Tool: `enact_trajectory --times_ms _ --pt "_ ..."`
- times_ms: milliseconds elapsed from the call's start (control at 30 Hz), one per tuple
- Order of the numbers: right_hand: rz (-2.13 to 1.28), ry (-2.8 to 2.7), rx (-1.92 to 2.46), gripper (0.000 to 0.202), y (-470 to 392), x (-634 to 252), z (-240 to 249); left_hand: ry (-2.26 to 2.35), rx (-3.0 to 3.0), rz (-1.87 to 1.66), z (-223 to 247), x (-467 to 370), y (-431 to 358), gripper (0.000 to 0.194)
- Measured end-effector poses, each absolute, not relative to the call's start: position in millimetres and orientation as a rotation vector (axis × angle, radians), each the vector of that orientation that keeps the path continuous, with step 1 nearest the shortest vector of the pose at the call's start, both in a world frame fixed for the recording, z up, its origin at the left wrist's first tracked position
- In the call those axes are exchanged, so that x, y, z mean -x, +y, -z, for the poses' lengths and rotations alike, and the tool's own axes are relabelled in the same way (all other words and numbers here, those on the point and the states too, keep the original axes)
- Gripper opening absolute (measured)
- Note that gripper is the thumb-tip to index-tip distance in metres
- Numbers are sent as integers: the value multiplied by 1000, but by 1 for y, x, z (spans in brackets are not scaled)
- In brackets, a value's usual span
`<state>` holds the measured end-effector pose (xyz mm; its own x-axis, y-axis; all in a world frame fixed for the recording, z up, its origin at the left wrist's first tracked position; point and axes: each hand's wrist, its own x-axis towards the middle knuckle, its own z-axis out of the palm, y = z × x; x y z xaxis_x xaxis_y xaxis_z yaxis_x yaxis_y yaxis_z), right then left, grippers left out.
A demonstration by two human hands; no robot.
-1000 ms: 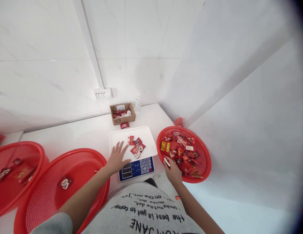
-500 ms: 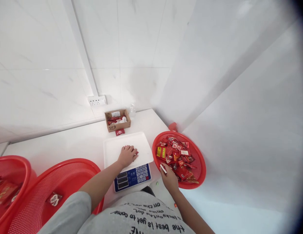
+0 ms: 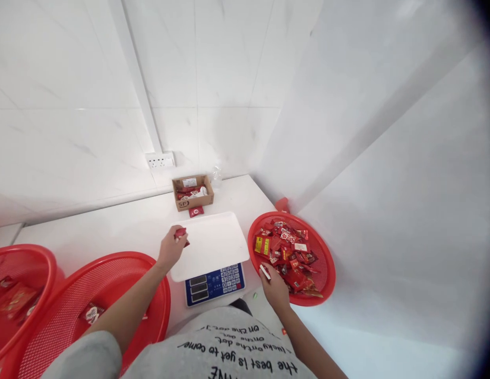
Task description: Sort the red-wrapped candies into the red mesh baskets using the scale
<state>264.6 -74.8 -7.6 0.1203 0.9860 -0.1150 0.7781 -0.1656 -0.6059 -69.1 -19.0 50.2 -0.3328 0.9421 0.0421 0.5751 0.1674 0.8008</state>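
Observation:
My left hand (image 3: pixel 170 248) is closed on a small red packet (image 3: pixel 182 235), over the left side of the white pan (image 3: pixel 213 245) of a digital scale. The scale's blue keypad panel (image 3: pixel 215 284) faces me. By the near left rim of the right red basket (image 3: pixel 328 273), my right hand (image 3: pixel 275 287) grips a small white-edged red item (image 3: pixel 265 272) whose kind I cannot make out. Many red snack packets (image 3: pixel 286 252) fill that basket. Under my left forearm lies the middle red basket (image 3: pixel 126 259), with a dark red packet (image 3: pixel 92 312) in it.
Behind the scale stands a cardboard box (image 3: pixel 193 199) with red packets inside, a red packet (image 3: pixel 196 211) in front and a clear plastic bottle (image 3: pixel 217 178) beside it. Another red basket (image 3: pixel 47 252) is at far left. A wall socket (image 3: pixel 160 160) sits above the white table (image 3: pixel 142 221).
My left hand has lifted from the middle of the pan and moved left with the red packet. My right hand stays by the right basket, still gripping its small item.

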Motion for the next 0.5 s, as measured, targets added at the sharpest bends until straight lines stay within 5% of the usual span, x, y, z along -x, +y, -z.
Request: enact_trajectory --times_ms 200,500 --pt "-718 -1722 1999 43 -74 -267 11 2078 -1093 -1136 -61 116 -88 36" --pt "-743 -1702 2012 44 -74 -266 10 2301 -1253 -715 -16 153 -132 54"
